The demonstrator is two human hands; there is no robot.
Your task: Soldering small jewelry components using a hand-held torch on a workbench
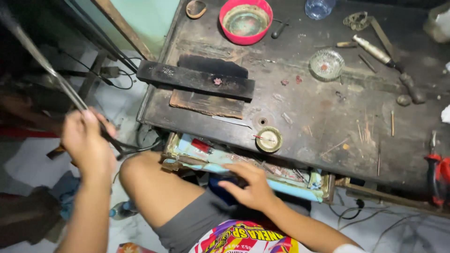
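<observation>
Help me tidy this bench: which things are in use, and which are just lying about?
In use:
- left hand gripping thin metal torch pipe
- right hand on cluttered open drawer

Lying about:
- red round bowl
- black charred block
- small glass dish

A long thin metal rod with a dark hose (56,77) ran diagonally from the upper left of the frame down to mid-left. An open drawer (243,171), cluttered with small items, sat lower centre.
</observation>
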